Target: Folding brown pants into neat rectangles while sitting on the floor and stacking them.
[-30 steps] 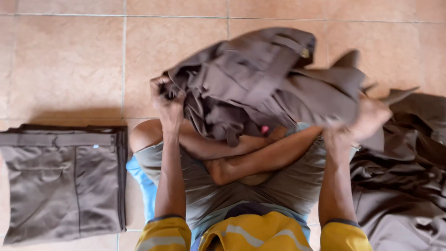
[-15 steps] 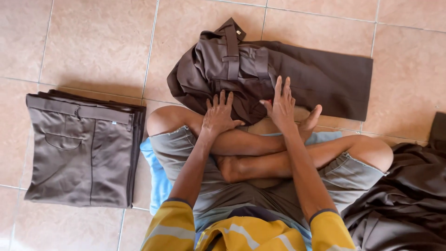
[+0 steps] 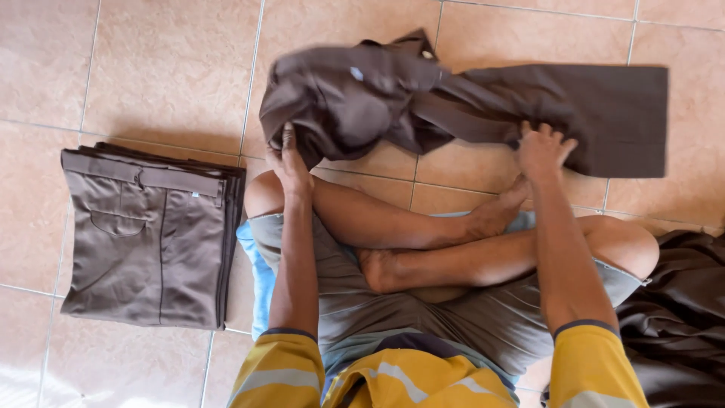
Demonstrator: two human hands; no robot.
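Observation:
I sit cross-legged on a tiled floor. A pair of dark brown trousers (image 3: 453, 106) lies crumpled on the tiles in front of my legs, its legs stretched out to the right. My left hand (image 3: 289, 162) grips the bunched waist end at the left. My right hand (image 3: 544, 149) presses down on the lower edge of the trouser leg, fingers curled on the cloth.
A stack of folded brown trousers (image 3: 147, 238) lies on the floor to my left. A heap of dark brown cloth (image 3: 680, 325) sits at my right side. A blue cushion (image 3: 257, 272) shows under my left thigh. Beige tiles (image 3: 151, 68) surround everything.
The trousers came down from the air onto the floor. My hands have moved apart, left hand to the waist end, right hand out along the leg, spreading the garment wider.

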